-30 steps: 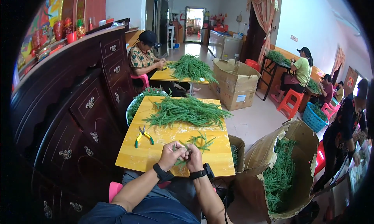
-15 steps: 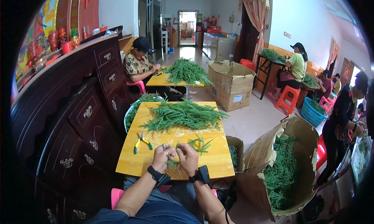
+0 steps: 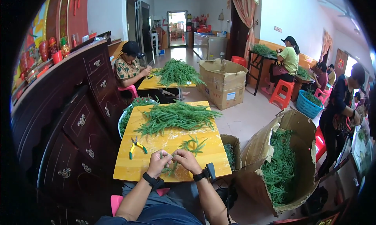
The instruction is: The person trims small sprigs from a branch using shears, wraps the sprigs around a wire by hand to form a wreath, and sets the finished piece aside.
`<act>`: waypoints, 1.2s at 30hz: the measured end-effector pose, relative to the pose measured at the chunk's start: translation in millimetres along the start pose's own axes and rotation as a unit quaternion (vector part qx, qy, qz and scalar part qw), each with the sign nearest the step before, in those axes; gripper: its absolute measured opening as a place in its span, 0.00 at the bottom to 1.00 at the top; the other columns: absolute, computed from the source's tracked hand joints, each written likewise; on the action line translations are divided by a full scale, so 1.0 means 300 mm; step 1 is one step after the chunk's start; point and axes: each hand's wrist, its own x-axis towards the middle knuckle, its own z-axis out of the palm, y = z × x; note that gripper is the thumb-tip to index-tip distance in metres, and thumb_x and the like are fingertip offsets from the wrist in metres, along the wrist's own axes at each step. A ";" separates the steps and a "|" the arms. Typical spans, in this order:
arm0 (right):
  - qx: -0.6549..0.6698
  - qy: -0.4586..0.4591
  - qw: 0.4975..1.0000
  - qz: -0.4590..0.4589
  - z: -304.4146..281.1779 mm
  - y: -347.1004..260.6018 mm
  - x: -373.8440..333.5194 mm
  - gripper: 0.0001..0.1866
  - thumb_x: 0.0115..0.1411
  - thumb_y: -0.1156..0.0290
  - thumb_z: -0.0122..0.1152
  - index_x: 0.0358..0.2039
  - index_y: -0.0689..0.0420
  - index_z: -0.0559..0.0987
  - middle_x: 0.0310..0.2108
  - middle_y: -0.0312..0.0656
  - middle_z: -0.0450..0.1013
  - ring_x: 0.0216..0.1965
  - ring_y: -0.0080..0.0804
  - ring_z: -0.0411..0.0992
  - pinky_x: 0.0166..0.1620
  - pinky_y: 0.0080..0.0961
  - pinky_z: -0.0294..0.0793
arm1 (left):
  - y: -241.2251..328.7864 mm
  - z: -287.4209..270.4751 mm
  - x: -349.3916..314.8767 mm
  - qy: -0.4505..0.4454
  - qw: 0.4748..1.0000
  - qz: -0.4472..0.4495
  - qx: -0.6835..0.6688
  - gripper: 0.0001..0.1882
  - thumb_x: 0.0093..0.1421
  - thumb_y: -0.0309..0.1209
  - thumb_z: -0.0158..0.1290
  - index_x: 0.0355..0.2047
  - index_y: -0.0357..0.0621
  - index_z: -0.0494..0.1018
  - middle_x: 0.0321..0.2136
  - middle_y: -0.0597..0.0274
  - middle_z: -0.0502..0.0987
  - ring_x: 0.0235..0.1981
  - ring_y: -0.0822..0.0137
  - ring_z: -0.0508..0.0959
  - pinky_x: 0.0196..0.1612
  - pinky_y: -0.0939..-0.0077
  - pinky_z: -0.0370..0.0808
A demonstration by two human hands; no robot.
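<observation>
Over the near edge of the yellow table point(image 3: 129, 168), my left hand point(image 3: 157, 164) and my right hand point(image 3: 188, 161) work close together, thumbs and fingertips pinched. Between them they hold a green artificial sprig point(image 3: 171, 170), its leaves hanging below the fingers. The fingers hide part of its stem. Just beyond my right hand lies a small loose green sprig point(image 3: 194, 145). Pliers with yellow and green handles point(image 3: 137, 147) rest to the left of my left hand, jaws pointing away. A large pile of green sprigs point(image 3: 178, 117) covers the far part of the tabletop.
On the right stands a big open cardboard box point(image 3: 250, 152) holding green sprigs, with a smaller box point(image 3: 234, 140) beside the table. A dark wooden cabinet point(image 3: 74, 139) lines the left side. Ahead, a person point(image 3: 131, 66) sits at another table; other people work farther right.
The view has shifted a little to the right. My hands stay pinched on the sprig, and my right hand has turned slightly, its fingertips nearer the left ones.
</observation>
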 end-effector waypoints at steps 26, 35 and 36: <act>0.107 -0.004 0.994 0.029 -0.022 0.055 -0.004 0.09 0.58 0.72 0.62 0.40 0.59 0.79 0.34 0.32 0.76 0.35 0.20 0.72 0.43 0.20 0.72 | 0.001 0.002 0.007 -0.033 0.998 0.016 0.052 0.05 0.57 0.26 0.56 0.27 0.40 0.71 0.19 0.66 0.74 0.19 0.78 0.71 0.23 0.85 0.69; -0.019 -0.036 0.998 -0.049 -0.029 0.019 -0.014 0.10 0.57 0.69 0.57 0.35 0.60 0.80 0.28 0.38 0.77 0.30 0.24 0.73 0.38 0.24 0.73 | -0.006 -0.024 0.013 -0.039 0.999 -0.007 0.034 0.05 0.58 0.25 0.55 0.27 0.42 0.69 0.19 0.66 0.73 0.18 0.79 0.71 0.20 0.86 0.68; -0.031 -0.030 0.998 -0.055 -0.033 0.013 -0.015 0.10 0.57 0.68 0.56 0.34 0.60 0.80 0.27 0.38 0.77 0.29 0.25 0.73 0.37 0.24 0.73 | -0.013 -0.025 0.014 -0.050 0.998 -0.009 0.036 0.05 0.58 0.25 0.55 0.27 0.42 0.69 0.19 0.66 0.73 0.18 0.79 0.71 0.20 0.86 0.68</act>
